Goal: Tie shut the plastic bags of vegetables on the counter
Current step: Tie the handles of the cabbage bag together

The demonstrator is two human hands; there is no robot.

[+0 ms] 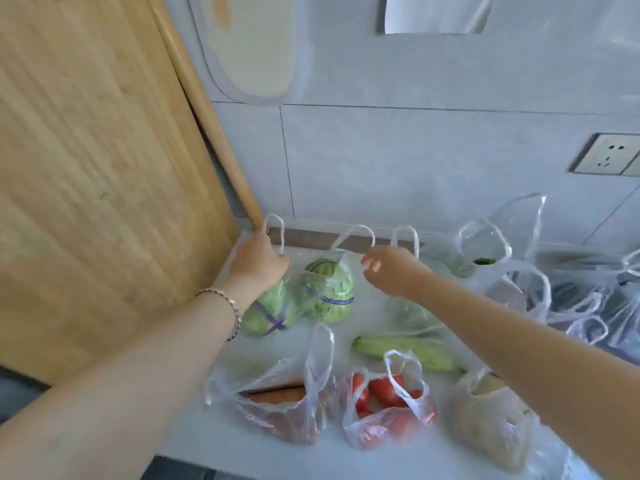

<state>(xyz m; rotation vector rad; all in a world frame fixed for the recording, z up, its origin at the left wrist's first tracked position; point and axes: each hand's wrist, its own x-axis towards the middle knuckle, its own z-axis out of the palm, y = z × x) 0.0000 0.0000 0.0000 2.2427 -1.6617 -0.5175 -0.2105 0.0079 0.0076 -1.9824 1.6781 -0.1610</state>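
A clear plastic bag of two round green vegetables (322, 292) lies at the back of the white counter (346, 462). My left hand (258, 259) grips the bag's left handle loop (277, 230). The right handle loop (356, 233) stands up between my hands. My right hand (388, 268) hovers beside that loop, fingers loosely curled and holding nothing. Nearer me sit open bags of carrots (280, 407), tomatoes (384, 407) and a brown vegetable (488, 420).
A wooden cutting board (97, 168) leans against the wall at the left. A bagged pale green squash (405, 351) lies mid-counter. More clear bags (554, 289) crowd the right side. A wall socket (609, 154) is on the tiles.
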